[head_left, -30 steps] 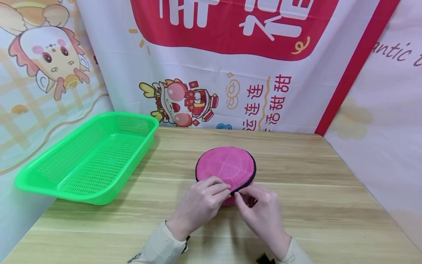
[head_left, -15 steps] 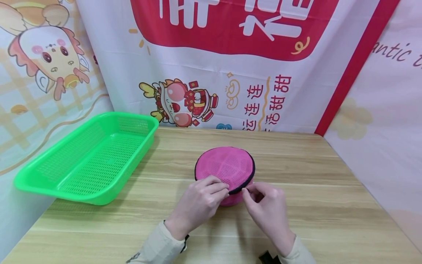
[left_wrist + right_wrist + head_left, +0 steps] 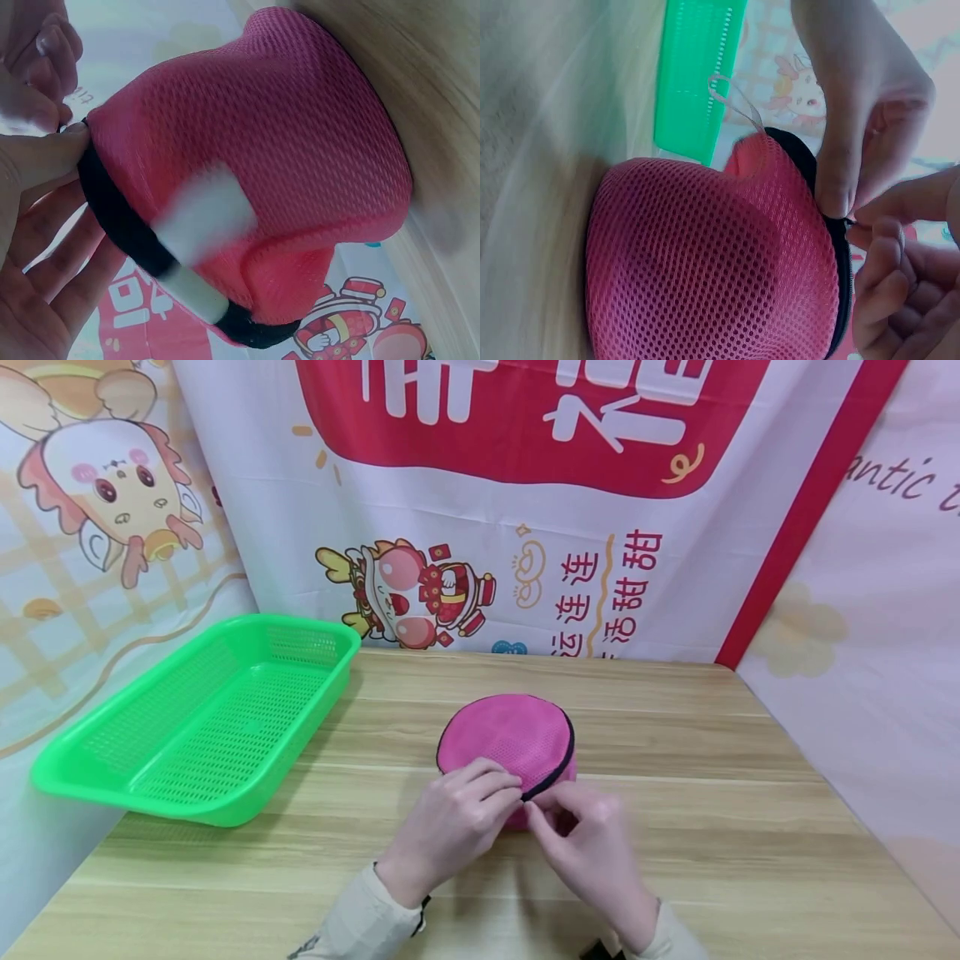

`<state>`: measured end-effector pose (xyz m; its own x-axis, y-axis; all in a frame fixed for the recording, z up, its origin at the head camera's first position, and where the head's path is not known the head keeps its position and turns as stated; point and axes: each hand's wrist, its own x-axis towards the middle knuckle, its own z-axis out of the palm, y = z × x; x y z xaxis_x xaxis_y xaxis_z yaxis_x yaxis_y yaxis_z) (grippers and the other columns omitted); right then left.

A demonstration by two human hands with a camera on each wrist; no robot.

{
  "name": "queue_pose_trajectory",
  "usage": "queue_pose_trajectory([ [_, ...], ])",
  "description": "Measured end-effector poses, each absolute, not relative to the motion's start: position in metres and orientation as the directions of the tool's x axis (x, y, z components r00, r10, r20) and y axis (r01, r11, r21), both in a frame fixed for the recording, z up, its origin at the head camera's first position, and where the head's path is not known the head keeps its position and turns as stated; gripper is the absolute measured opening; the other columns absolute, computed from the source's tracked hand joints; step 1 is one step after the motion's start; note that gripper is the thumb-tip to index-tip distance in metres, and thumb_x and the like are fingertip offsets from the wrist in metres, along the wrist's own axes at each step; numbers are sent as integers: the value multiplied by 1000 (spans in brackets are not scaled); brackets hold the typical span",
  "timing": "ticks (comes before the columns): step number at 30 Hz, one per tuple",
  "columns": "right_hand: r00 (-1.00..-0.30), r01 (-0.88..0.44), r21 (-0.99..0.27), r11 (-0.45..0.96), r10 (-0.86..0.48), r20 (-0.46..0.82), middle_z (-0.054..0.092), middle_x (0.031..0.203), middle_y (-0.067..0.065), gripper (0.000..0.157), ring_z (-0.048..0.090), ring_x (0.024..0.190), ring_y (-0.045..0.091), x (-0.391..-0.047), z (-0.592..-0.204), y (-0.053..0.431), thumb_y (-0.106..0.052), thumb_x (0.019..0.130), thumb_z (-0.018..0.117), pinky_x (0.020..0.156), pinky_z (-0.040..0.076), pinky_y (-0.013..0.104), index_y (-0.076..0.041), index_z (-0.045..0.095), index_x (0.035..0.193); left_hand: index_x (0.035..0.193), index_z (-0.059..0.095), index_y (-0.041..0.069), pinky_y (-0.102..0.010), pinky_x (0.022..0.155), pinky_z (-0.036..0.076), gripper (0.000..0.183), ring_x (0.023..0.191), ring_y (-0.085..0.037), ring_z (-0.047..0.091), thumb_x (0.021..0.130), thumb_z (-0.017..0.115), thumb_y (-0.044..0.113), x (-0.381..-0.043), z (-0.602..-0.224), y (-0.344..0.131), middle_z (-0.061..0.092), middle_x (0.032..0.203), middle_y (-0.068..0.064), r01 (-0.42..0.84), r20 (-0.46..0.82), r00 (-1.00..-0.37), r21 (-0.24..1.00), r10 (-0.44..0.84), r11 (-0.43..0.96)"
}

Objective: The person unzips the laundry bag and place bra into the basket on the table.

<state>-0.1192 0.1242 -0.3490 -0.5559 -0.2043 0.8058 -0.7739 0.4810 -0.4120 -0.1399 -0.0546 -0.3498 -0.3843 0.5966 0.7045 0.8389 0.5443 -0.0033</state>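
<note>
A pink mesh laundry bag [image 3: 502, 739] with a round top and a black zipper edge [image 3: 559, 758] stands on the table. My left hand [image 3: 457, 822] pinches the near edge of the top; its thumb [image 3: 45, 156] lies on the black band in the left wrist view. Close beside it, my right hand [image 3: 588, 843] pinches a small dark piece at the zipper, seemingly the pull, mostly hidden by the fingertips. Through the mesh in the right wrist view, a dark round shape shows inside the bag. A white label [image 3: 210, 217] hangs blurred on its side.
A green plastic basket [image 3: 300, 727] with perforated walls stands at the left of the wooden table [image 3: 712, 793]. Printed cloths [image 3: 465, 510] hang behind and at both sides. A thin loop [image 3: 735, 101] sticks out from the bag's edge.
My right hand slid right along the zipper edge, then came back left beside the left hand. The bag's top has shifted slightly left. My left hand keeps its grip.
</note>
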Motion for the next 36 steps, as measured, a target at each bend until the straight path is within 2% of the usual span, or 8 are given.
queue_pose_trajectory([
  [4,-530,-804,-399,440,-228,817,46,58,-11,20,43,47,2,-119,-350,121,7,65,67,40,34,10,-13,62,67,91,70,7,-24,78,47,12,90,-12,53,81,62,6,-140,-350,-53,64,94,-1,844,710,-367,-17,601,536],
  [15,-528,-796,-397,456,-204,824,45,57,-12,20,42,46,2,-119,-351,121,7,64,67,41,34,9,-13,62,66,91,70,5,-24,80,46,13,89,-14,54,81,61,3,-139,-349,-53,64,93,-3,844,701,-360,-37,616,536],
  [28,-546,-787,-421,451,-193,815,45,57,-11,22,42,46,1,-121,-353,123,7,65,67,40,33,10,-14,61,66,93,70,5,-23,78,47,14,88,-13,54,81,63,5,-139,-349,-53,64,93,-2,832,689,-388,-24,612,554],
  [36,-570,-766,-440,470,-178,802,47,58,-13,21,42,47,1,-122,-355,124,5,66,68,39,34,11,-15,63,67,92,70,4,-24,75,48,14,87,-13,54,82,61,5,-139,-349,-54,64,92,-2,837,699,-371,-32,611,546],
])
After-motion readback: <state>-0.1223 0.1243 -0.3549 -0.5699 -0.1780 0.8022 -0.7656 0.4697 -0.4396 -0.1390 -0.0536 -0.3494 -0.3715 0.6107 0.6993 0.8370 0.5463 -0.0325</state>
